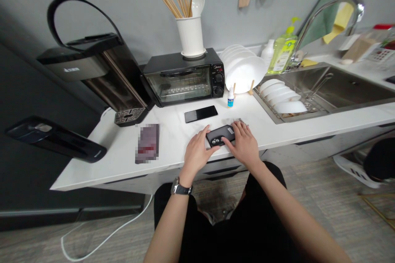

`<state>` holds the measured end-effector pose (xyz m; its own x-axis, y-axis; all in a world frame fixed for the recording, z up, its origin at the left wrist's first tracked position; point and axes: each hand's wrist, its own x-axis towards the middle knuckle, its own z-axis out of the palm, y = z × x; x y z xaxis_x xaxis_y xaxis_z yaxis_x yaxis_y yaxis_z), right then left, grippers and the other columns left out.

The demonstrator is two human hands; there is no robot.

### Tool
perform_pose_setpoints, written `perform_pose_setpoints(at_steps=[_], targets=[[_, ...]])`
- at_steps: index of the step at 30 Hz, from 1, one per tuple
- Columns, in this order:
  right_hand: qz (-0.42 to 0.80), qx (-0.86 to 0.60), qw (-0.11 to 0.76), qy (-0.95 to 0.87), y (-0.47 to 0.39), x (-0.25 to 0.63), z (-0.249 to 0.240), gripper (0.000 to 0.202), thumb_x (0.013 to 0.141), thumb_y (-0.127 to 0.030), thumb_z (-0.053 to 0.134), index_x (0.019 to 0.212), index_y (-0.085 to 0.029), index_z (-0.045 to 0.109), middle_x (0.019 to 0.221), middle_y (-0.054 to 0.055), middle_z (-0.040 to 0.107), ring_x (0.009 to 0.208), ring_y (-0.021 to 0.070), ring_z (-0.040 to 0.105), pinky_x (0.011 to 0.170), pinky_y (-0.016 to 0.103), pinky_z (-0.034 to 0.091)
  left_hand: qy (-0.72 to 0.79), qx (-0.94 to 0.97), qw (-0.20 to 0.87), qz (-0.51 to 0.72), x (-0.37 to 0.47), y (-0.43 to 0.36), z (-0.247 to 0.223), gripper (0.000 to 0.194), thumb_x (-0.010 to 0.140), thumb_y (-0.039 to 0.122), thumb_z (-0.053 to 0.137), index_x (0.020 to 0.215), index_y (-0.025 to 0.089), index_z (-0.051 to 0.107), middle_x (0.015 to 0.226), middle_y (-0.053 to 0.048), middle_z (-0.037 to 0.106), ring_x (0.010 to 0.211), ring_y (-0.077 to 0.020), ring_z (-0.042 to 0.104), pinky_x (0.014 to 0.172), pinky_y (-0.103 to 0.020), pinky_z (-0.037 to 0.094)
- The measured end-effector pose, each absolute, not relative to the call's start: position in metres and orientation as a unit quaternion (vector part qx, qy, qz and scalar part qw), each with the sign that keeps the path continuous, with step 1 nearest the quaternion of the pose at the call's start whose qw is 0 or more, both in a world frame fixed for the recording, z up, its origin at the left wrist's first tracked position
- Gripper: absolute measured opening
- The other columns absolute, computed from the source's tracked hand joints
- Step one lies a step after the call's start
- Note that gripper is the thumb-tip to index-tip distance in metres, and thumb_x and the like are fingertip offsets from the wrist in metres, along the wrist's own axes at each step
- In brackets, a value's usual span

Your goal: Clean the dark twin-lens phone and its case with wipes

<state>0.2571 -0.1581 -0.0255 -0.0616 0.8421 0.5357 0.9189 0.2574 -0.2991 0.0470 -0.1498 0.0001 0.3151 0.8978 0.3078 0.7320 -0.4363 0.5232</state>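
Stretches both forearms over the front edge of the white countertop [173, 147], with a wristwatch [181, 187] on the left wrist. Grasps a black smartphone [220, 134] near that edge, lenses up: with the left hand [197, 150], spans its left end between thumb and fingers; with the right hand [245, 141], bends fingers over its right end, thumb beside the lenses.

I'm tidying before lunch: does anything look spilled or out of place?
No spill shows. Slightly odd for a counter beside a sink: a black phone lies there, and the left hand and right hand hold a dark-backed phone.
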Motion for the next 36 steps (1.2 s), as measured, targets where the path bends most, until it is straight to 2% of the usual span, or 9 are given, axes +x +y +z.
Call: perform_pose_setpoints(at_steps=[4, 7, 10, 14, 19, 21, 26, 32, 36], targets=[[-0.002, -0.563, 0.325, -0.760, -0.159, 0.223, -0.015, 0.062, 0.101, -0.050, 0.054, 0.142, -0.004, 0.056, 0.148, 0.025, 0.057, 0.142, 0.0369, 0.051, 0.121, 0.054, 0.038, 0.513, 0.797, 0.148, 0.284, 0.047, -0.150, -0.001, 0.078, 0.088, 0.024, 0.073, 0.157, 0.025, 0.036, 0.142, -0.009, 0.064, 0.131, -0.0279, 0.061, 0.114, -0.046, 0.047], [0.050, -0.522, 0.345, -0.779, -0.165, 0.205, -0.004, 0.053, 0.101, -0.045, 0.055, 0.139, -0.009, 0.060, 0.145, 0.021, 0.062, 0.137, 0.0326, 0.057, 0.118, 0.049, 0.045, 0.509, 0.799, 0.150, 0.284, 0.045, -0.151, -0.001, 0.073, 0.088, 0.016, 0.065, 0.156, 0.021, 0.038, 0.148, -0.012, 0.060, 0.134, -0.0277, 0.058, 0.116, -0.045, 0.046], [0.091, -0.466, 0.373, -0.797, -0.178, 0.201, -0.003, 0.039, 0.101, -0.038, 0.055, 0.131, -0.016, 0.066, 0.137, 0.014, 0.069, 0.129, 0.0270, 0.064, 0.113, 0.044, 0.050, 0.502, 0.805, 0.152, 0.275, 0.043, -0.151, -0.002, 0.076, 0.088, 0.016, 0.063, 0.159, 0.019, 0.034, 0.153, -0.014, 0.055, 0.138, -0.0290, 0.055, 0.117, -0.047, 0.045], [0.105, -0.413, 0.408, -0.807, -0.195, 0.212, -0.014, 0.025, 0.102, -0.025, 0.053, 0.119, -0.022, 0.072, 0.123, 0.005, 0.077, 0.123, 0.0211, 0.069, 0.114, 0.039, 0.050, 0.522, 0.802, 0.144, 0.252, 0.043, -0.150, -0.003, 0.084, 0.084, 0.010, 0.062, 0.161, 0.022, 0.031, 0.154, -0.013, 0.055, 0.140, -0.0291, 0.053, 0.116, -0.046, 0.046], [0.084, -0.460, 0.444, -0.765, -0.193, 0.230, -0.014, 0.034, 0.105, -0.022, 0.045, 0.124, -0.025, 0.072, 0.124, 0.004, 0.077, 0.114, 0.0192, 0.073, 0.100, 0.033, 0.058, 0.527, 0.796, 0.141, 0.263, 0.046, -0.149, -0.002, 0.084, 0.086, 0.028, 0.074, 0.160, 0.024, 0.033, 0.150, -0.014, 0.057, 0.137, -0.0312, 0.057, 0.115, -0.049, 0.047], [0.052, -0.492, 0.433, -0.754, -0.187, 0.232, -0.008, 0.036, 0.105, -0.024, 0.044, 0.130, -0.025, 0.071, 0.133, 0.005, 0.073, 0.120, 0.0211, 0.070, 0.105, 0.037, 0.056, 0.526, 0.795, 0.141, 0.267, 0.046, -0.149, -0.001, 0.084, 0.087, 0.034, 0.076, 0.159, 0.024, 0.034, 0.151, -0.014, 0.057, 0.135, -0.0318, 0.058, 0.114, -0.050, 0.047], [0.022, -0.443, 0.307, -0.842, -0.176, 0.226, -0.003, 0.052, 0.106, -0.037, 0.049, 0.154, -0.018, 0.049, 0.154, 0.011, 0.056, 0.144, 0.0264, 0.050, 0.123, 0.050, 0.040, 0.516, 0.805, 0.132, 0.263, 0.045, -0.148, -0.002, 0.080, 0.088, 0.022, 0.071, 0.159, 0.022, 0.034, 0.155, -0.014, 0.053, 0.139, -0.0295, 0.055, 0.117, -0.046, 0.045], [0.011, -0.469, 0.274, -0.839, -0.191, 0.253, -0.018, 0.055, 0.108, -0.043, 0.046, 0.157, -0.019, 0.044, 0.159, 0.010, 0.050, 0.149, 0.0250, 0.045, 0.124, 0.047, 0.037, 0.518, 0.798, 0.147, 0.271, 0.046, -0.151, 0.001, 0.087, 0.087, 0.040, 0.079, 0.159, 0.025, 0.032, 0.144, -0.012, 0.062, 0.132, -0.0303, 0.060, 0.113, -0.048, 0.048], [-0.021, -0.547, 0.270, -0.792, -0.191, 0.292, -0.023, 0.054, 0.108, -0.042, 0.044, 0.157, -0.020, 0.044, 0.160, 0.009, 0.049, 0.149, 0.0269, 0.045, 0.122, 0.051, 0.037, 0.518, 0.791, 0.159, 0.282, 0.048, -0.150, 0.004, 0.088, 0.084, 0.039, 0.082, 0.157, 0.028, 0.034, 0.144, -0.009, 0.063, 0.132, -0.0299, 0.060, 0.116, -0.050, 0.045]])
